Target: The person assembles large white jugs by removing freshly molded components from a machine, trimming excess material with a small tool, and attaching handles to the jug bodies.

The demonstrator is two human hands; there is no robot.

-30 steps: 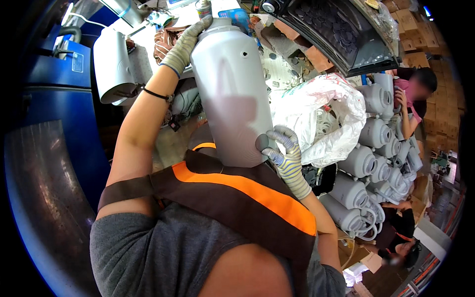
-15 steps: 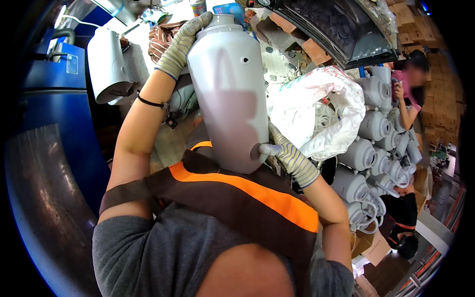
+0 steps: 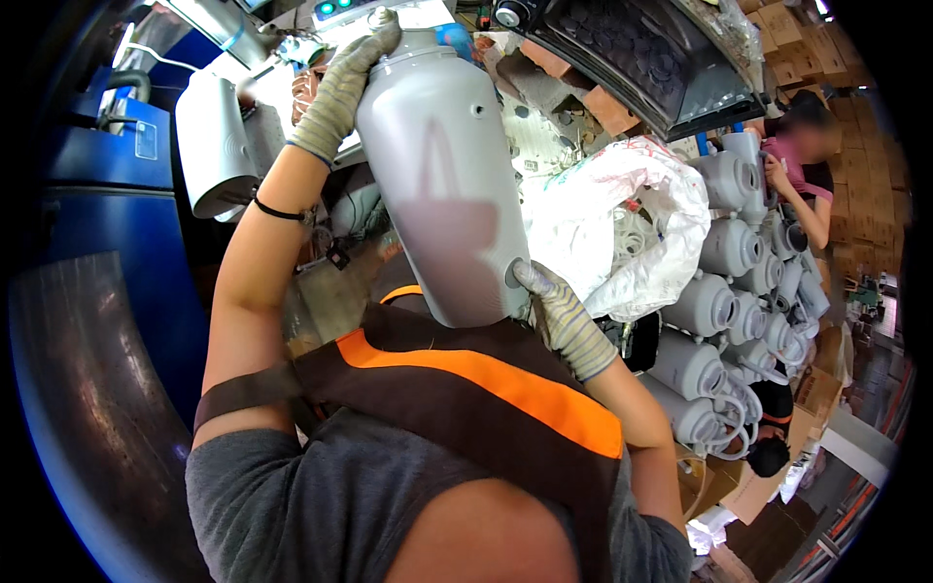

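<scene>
Fingers of gloved left hand point(image 3: 342, 92) wrap the neck of a grey plastic canister point(image 3: 442, 180); right hand point(image 3: 559, 316) cups its base, held up at chest. Looks mid-inspection w/ both hands; next move needs a steady two-hand grip.

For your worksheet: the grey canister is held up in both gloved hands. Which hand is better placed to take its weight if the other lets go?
Probably the right hand: it cups the grey canister near its lower end, while the left hand only steadies the neck.

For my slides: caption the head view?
Gloved left hand and right hand hold a grey plastic canister upright.
</scene>
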